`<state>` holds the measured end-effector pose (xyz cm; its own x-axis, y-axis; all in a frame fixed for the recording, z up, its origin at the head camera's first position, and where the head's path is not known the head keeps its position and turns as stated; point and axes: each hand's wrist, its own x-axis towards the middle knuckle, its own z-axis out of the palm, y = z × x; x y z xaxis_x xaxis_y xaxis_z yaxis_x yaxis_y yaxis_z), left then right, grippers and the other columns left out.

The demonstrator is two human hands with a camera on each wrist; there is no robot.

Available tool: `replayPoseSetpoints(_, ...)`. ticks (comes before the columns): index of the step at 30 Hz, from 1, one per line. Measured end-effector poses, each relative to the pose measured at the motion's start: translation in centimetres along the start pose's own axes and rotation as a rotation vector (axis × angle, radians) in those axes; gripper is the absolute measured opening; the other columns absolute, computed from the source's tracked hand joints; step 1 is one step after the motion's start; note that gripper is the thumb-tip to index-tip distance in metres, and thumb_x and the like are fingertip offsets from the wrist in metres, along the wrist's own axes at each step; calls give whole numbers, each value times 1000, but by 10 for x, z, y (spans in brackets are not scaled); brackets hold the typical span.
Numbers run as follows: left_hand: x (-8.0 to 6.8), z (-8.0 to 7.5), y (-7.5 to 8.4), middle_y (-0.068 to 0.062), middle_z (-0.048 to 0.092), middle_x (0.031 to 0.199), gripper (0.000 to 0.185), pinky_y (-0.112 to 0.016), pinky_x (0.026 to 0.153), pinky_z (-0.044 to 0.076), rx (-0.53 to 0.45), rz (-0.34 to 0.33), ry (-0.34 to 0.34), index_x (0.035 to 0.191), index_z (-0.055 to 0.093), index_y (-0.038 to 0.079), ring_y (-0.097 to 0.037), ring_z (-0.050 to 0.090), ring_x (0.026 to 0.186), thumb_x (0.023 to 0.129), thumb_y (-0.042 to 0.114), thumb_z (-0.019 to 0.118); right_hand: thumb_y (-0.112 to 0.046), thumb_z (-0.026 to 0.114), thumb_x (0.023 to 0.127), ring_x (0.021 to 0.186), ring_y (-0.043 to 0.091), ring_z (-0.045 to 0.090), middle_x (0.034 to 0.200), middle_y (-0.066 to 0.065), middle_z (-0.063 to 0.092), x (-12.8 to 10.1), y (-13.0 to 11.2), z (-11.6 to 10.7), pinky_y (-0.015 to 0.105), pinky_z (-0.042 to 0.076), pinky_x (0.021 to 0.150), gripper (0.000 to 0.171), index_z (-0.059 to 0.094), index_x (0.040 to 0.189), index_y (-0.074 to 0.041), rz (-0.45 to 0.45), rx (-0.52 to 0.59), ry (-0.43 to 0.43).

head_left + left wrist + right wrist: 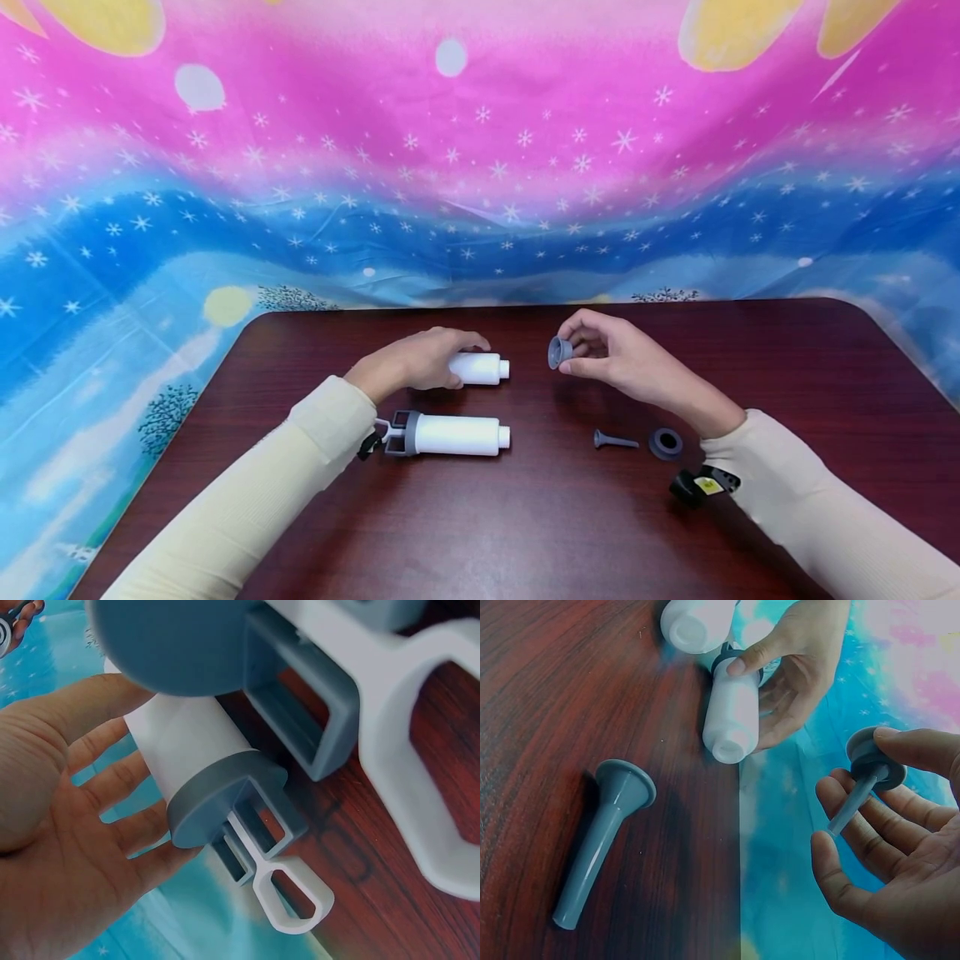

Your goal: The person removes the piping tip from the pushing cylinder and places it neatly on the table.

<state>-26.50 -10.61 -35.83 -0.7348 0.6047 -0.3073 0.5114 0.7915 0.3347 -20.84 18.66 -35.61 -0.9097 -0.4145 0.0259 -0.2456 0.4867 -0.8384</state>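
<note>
- Head view: a dark wood-grain table [525, 517] with rounded corners stands before a cloth backdrop [480, 150] of pink, blue and yellow, dotted with white stars and small trees.
- No brand or readable writing shows; a small yellow tag sits on the black wrist camera [703, 484] under the right sleeve, its print too small to read.
- The left hand [420, 360] lies curled over a white tube [480, 367] resting on the table; the wrist view shows fingers and thumb wrapped round it near its grey end cap [225, 796], which carries a white loop.
- The right hand [611, 350] is raised off the table, pinching a small grey funnel [559, 352] by its flared head between thumb and fingers, stem pointing across the palm.
- Just toward the person from the left hand's grip lies a second tube [450, 434], grey-collared, parallel to the first and apart from it.
- Toward the person from the right hand's grip lie a second funnel [613, 440] on its side and, just beside it, a grey ring [665, 442]; neither touches the hand.
- Bare table lies between the two hands.
</note>
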Motion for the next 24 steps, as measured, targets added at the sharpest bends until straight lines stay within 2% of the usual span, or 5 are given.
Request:
replayPoseSetpoints(7,-2,-3,1,-9,55,155,65,-46,118,44,-15,-11,-2,154,51,18,-26,55,137,95,7,75,-10,74,97,102,19,68,108,9,72,0,-2,0,27,55,85,26,62,120,-6,12,-5,-2)
replayPoseSetpoints(12,-4,-5,2,-11,54,155,69,-47,117,45,-42,-12,21,158,44,21,-28,53,142,97,10,74,-10,75,97,102,20,68,108,10,72,-1,-3,0,27,55,86,27,62,120,-5,9,-1,-1)
replayPoseSetpoints(17,-7,-6,7,-11,56,154,70,-48,115,46,-34,20,88,160,41,23,-29,53,142,98,17,74,-10,74,97,101,19,68,107,9,72,0,-3,0,27,55,85,26,62,120,-5,6,-7,0)
replayPoseSetpoints(24,-14,-6,20,-1,54,156,62,-46,116,46,-10,54,222,155,49,23,-22,53,143,99,27,74,-10,75,97,100,20,68,107,9,71,0,-4,1,27,55,85,26,62,119,-5,2,-1,6)
